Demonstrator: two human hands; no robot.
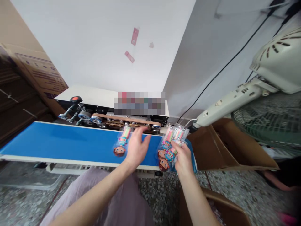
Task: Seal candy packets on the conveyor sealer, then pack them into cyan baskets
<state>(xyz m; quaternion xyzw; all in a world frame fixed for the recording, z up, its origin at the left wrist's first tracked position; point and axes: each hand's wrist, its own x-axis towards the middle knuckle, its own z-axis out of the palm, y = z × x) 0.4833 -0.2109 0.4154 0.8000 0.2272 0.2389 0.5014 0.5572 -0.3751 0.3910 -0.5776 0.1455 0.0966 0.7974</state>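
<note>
My left hand (137,146) lies open over the blue conveyor belt (66,141), fingers stretched out and touching a clear candy packet (122,142) with a cartoon face that lies flat on the belt, its top end at the sealer rollers. My right hand (182,157) is closed on a small bunch of the same candy packets (170,146), held upright above the belt's right end. The sealing machine (110,108) runs along the belt's far side.
An open cardboard box (225,147) stands to the right of the belt. A white fan (265,78) leans in at the right. Stacked cartons (35,72) fill the left side. Another box edge (223,204) sits by my right forearm. Speckled floor lies below.
</note>
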